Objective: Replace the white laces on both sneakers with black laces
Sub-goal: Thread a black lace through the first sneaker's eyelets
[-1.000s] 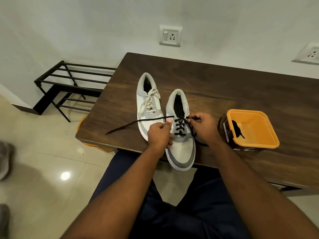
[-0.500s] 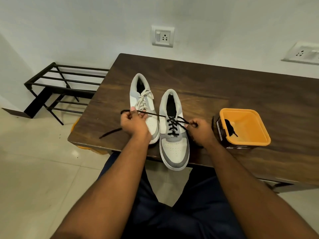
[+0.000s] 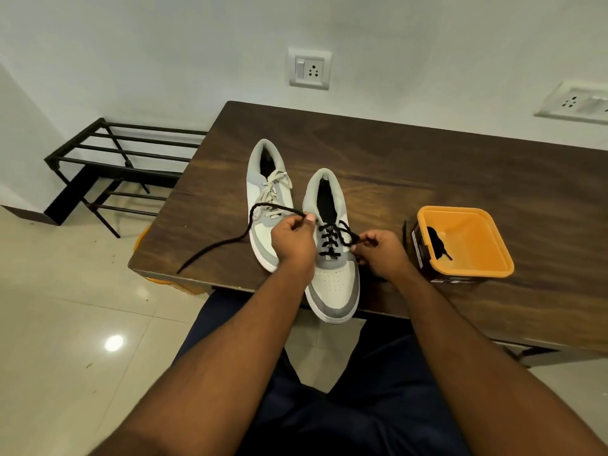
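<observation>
Two grey-and-white sneakers stand side by side on the brown table [image 3: 427, 166], toes toward me. The left sneaker [image 3: 268, 179] still carries white laces [image 3: 274, 189]. The right sneaker [image 3: 332, 284] has a black lace [image 3: 330, 238] threaded through its lower eyelets, and its toe overhangs the table's front edge. My left hand [image 3: 292, 241] pinches one end of the black lace beside the right sneaker's left eyelets; that end loops up over the left sneaker and trails left across the table. My right hand [image 3: 378, 251] pinches the other end at the shoe's right side.
An orange tub [image 3: 467, 268] with another black lace [image 3: 437, 241] inside stands to the right of my right hand. A black metal rack [image 3: 108, 169] stands on the floor to the left of the table. Wall sockets [image 3: 309, 69] sit above the table's back edge.
My left hand has come back right to the right sneaker's eyelets, leaving the lace's left end slack in a loop over the left sneaker. My right hand keeps its pinch.
</observation>
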Demonstrator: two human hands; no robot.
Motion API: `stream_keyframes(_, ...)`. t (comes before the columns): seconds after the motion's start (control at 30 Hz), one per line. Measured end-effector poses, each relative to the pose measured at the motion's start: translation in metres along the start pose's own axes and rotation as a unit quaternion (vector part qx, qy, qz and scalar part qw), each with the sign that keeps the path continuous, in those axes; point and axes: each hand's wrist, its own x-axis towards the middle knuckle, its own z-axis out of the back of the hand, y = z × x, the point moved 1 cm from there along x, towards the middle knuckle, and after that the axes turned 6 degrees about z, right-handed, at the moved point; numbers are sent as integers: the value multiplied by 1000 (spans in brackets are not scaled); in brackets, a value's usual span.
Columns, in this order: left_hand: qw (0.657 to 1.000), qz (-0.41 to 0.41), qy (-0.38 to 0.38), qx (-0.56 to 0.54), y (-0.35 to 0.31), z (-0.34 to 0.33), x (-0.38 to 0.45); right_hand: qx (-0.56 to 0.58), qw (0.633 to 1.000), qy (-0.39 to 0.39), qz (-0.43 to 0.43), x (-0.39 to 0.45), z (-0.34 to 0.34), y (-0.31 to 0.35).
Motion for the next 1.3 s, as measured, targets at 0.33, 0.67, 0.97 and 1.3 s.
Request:
stream_keyframes(0.33,986,54,-48,-152,-12,27,0,-143,966,-211,39,-1,1,6)
stream_keyframes(0.67,999,37,23,14,-1,3,-3,211,945,-173,-180,4,-38,42)
stream_keyframes(0.97,994,-35,18,103,13,20,21,359,875,-262,-192,11,-41,45)
stream_keyframes(1.3,992,-82,99,-3,-63,12,-11,226,952,-197,65,-7,-12,86)
